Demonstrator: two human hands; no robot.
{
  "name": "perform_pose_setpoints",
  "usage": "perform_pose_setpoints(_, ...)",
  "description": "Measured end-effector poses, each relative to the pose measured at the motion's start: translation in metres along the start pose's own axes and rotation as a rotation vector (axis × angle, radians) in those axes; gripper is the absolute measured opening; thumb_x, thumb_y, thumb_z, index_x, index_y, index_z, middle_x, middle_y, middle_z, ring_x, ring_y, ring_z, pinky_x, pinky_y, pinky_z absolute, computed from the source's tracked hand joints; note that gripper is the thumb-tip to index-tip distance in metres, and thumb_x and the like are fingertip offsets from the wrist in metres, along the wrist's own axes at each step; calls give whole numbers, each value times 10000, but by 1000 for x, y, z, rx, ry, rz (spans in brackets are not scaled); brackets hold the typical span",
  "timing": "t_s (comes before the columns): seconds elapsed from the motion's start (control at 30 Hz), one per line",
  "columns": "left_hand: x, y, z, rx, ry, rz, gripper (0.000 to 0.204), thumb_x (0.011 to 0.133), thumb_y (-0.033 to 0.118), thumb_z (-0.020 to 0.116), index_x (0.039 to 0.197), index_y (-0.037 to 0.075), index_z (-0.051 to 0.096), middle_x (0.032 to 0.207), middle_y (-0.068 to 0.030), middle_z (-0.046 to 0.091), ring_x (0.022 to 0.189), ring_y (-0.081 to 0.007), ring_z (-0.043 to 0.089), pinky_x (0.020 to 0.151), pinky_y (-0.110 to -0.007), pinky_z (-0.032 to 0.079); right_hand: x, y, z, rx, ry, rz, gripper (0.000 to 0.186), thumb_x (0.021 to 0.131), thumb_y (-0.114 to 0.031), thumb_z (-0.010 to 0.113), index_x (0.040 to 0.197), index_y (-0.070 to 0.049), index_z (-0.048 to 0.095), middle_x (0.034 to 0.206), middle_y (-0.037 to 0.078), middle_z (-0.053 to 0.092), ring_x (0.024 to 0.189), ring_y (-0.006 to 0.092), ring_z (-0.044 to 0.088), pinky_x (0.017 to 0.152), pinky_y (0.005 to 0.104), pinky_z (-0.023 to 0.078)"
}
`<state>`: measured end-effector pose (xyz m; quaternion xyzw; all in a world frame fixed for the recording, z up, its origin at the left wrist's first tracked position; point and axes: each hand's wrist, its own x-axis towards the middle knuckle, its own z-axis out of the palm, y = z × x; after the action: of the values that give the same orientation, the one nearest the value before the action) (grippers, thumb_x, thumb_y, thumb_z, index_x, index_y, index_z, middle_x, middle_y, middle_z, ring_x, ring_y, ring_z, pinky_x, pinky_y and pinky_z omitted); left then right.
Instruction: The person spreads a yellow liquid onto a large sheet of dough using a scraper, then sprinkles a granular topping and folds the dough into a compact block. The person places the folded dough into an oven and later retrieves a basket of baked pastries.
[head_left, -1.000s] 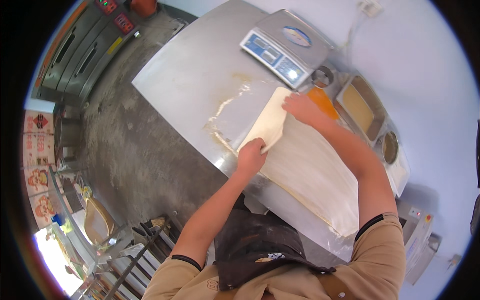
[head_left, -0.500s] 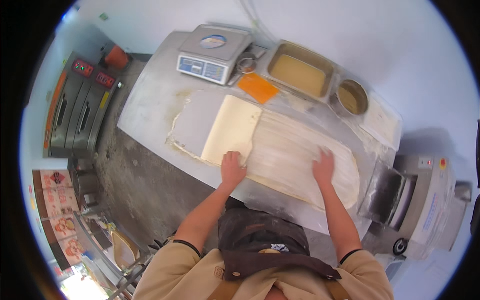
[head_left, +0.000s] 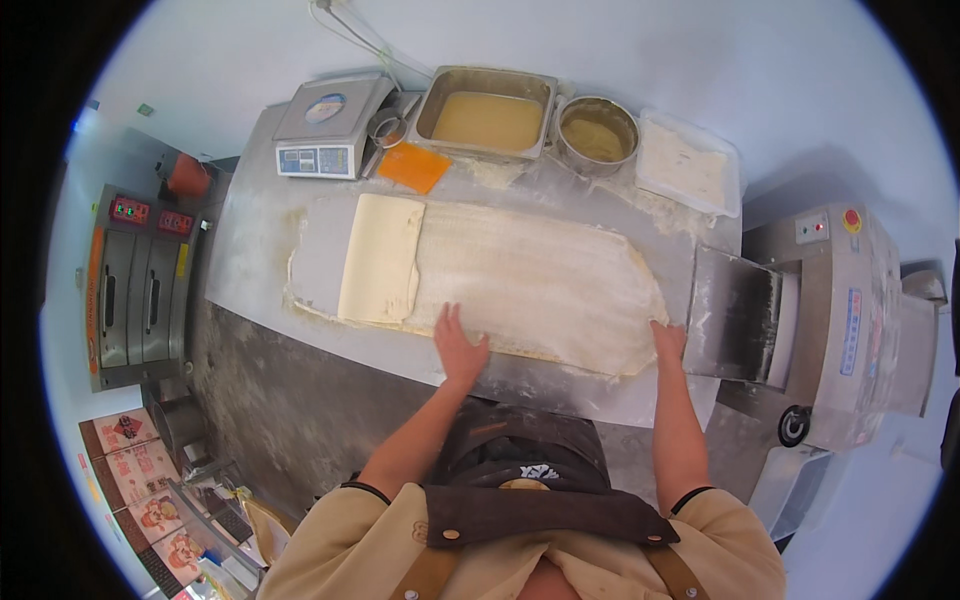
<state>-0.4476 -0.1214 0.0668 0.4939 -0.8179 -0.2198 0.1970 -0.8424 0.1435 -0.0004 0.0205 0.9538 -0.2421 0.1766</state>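
Note:
A long, flour-dusted dough sheet (head_left: 535, 280) lies across the steel table (head_left: 250, 250), its left end folded over into a paler, smooth flap (head_left: 378, 255) with a straight left side. Just right of that flap, near the sheet's front edge, is my left hand (head_left: 460, 345), fingers apart and resting on or just over the dough. At the sheet's right end my right hand (head_left: 668, 338) has its fingers closed on the dough's edge.
Along the back stand a scale (head_left: 322, 120), an orange scraper (head_left: 413, 168), a rectangular pan (head_left: 486, 120), a round pot (head_left: 596, 135) and a white tub (head_left: 683, 170). A steel machine (head_left: 830, 330) adjoins the table's right end; ovens (head_left: 140, 290) stand left.
The view has swung rightward. The flap has been let go and lies flat. My left hand has shifted right along the front edge; my right hand has moved from the flap to the sheet's right end.

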Motion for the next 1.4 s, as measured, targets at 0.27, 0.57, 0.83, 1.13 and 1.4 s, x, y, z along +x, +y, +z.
perform_pose_setpoints(0.27, 6, 57, 36, -396, -358, 54, 806, 856, 186, 828, 1564, 44, 469, 1539, -249, 530, 1446, -448, 489, 1212, -527, 414, -18, -34, -18, -230, -66, -293, 560, 877, -281, 789, 1301, 73, 696, 1127, 275, 756, 1126, 420, 730, 978, 534, 571)
perform_pose_setpoints(0.57, 24, 62, 66, -952, -616, -89, 647, 915, 243, 834, 1460, 0, 584, 1441, -241, 664, 1329, -304, 652, 1112, -430, 509, -155, -202, 71, -267, -97, -793, 316, 862, -149, 678, 1115, 38, 704, 1077, 298, 718, 1084, 491, 684, 963, 578, 548)
perform_pose_setpoints(0.83, 87, -50, 31, -1032, -314, -590, 259, 1070, 114, 600, 1258, -19, 719, 1119, -65, 767, 1028, -139, 661, 876, -345, 536, -270, -362, 184, -350, -488, -767, 281, 895, -196, 675, 1063, 18, 746, 1083, 275, 720, 1050, 450, 726, 923, 533, 588)
perform_pose_setpoints(1.13, 75, -74, 30, -992, -301, -721, 291, 1029, 152, 663, 1256, -14, 738, 1044, -119, 792, 947, -196, 718, 851, -379, 557, -276, -373, 157, -564, -553, -941, 314, 904, -270, 714, 1099, -29, 757, 1236, 208, 699, 1069, 420, 736, 900, 525, 607)
perform_pose_setpoints(1.4, 75, -79, -31, -540, -159, -708, 441, 915, 200, 789, 1283, -17, 680, 1168, -230, 732, 1106, -408, 705, 962, -482, 550, -253, -498, 236, -368, -493, -1368, 414, 940, -268, 737, 1314, -96, 704, 1397, 200, 651, 1296, 395, 635, 1052, 509, 546)
